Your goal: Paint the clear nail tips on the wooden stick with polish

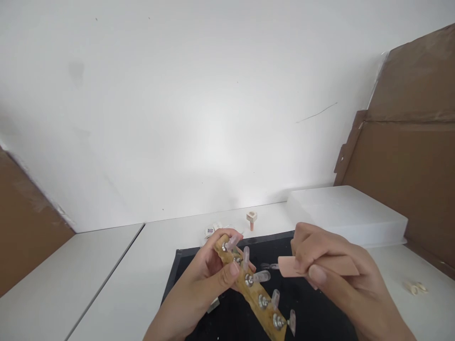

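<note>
My left hand (208, 279) is wrapped round a wooden strip (258, 303), which slants down to the right. Several round metal holders are fixed along the strip, each bearing a clear, pale nail tip (262, 276). Closed on the pink handle of a nail polish brush (287, 266), my right hand (330, 272) is to the right of the strip. The brush's thin end points left toward the middle nail tips; whether it touches one I cannot tell. Beneath both hands lies a black mat (227, 322).
Behind the mat stands a small pale block on a pinkish stem (251, 220). Small white items (210, 232) sit partly behind my left hand. A translucent plastic box (348, 213) is at the back right, with small cream-coloured pieces (414, 287) nearer me. Brown cardboard (408, 180) borders the right side.
</note>
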A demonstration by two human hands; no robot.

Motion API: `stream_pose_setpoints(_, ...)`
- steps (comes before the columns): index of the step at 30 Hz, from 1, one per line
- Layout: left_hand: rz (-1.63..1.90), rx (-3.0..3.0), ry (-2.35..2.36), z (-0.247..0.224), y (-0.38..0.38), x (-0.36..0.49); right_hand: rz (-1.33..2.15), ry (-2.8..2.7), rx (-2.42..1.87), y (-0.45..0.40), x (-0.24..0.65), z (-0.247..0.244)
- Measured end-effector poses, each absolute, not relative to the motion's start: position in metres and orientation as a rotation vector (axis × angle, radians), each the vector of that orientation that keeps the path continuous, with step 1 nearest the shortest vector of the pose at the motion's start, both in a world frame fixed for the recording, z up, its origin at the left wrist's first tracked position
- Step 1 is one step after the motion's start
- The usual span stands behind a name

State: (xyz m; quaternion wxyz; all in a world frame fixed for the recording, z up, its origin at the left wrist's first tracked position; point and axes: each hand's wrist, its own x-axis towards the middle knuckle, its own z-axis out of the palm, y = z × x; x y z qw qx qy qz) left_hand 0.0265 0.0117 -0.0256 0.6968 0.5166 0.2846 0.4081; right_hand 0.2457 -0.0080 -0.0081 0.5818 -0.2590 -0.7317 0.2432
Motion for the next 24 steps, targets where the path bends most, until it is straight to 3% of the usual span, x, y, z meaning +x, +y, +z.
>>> stream_pose_setpoints(7,0.913,1.183,0.593,-0.022,0.01,0.037,0.736,-1.743,-0.565,-0.01,0.247,-0.006)
stream_pose_setpoints(24,0.915,1.183,0.582,-0.029,0.009,0.028,0.673,-1.699,-0.606,-0.004,0.252,-0.017)
